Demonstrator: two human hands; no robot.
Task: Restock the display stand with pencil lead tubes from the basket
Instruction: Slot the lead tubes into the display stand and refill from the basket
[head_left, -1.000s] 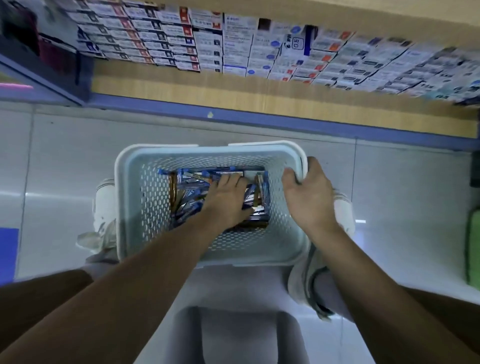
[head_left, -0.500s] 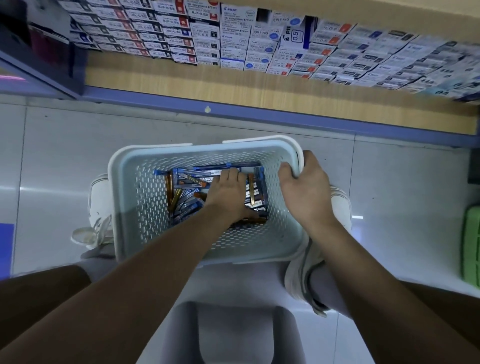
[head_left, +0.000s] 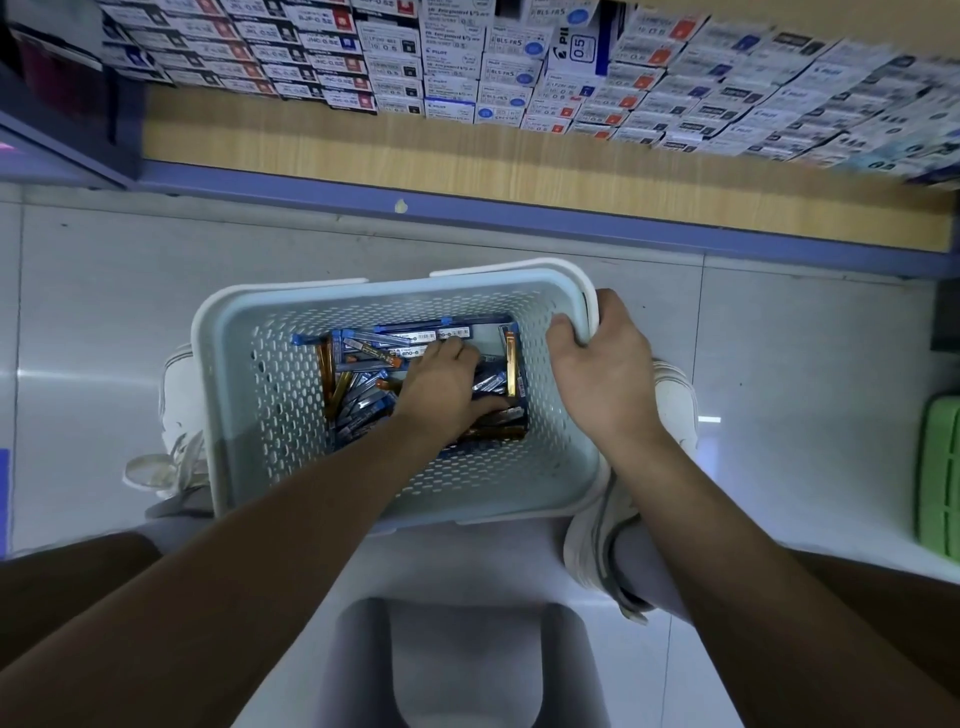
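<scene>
A pale blue perforated basket (head_left: 208, 364) rests on the floor between my feet. In its bottom lies a loose pile of pencil lead tubes (head_left: 363, 395), blue, grey and orange. My left hand (head_left: 441, 389) is down in the basket, palm on the pile, its fingers curled over some tubes and its thumb stretched to the right. My right hand (head_left: 602, 374) grips the basket's right rim, thumb inside and fingers outside. The display stand (head_left: 467, 67) runs along the top, packed with rows of small white boxes.
A wooden shelf front with a blue edge (head_left: 519, 218) stands just beyond the basket. White shoes (head_left: 176, 415) flank the basket. A grey stool (head_left: 467, 665) sits under me. A green crate (head_left: 940, 478) is at the right edge.
My left hand has crept a little toward the far side of the pile and its fingers have curled. My right hand keeps its hold on the rim. The view has tilted slightly.
</scene>
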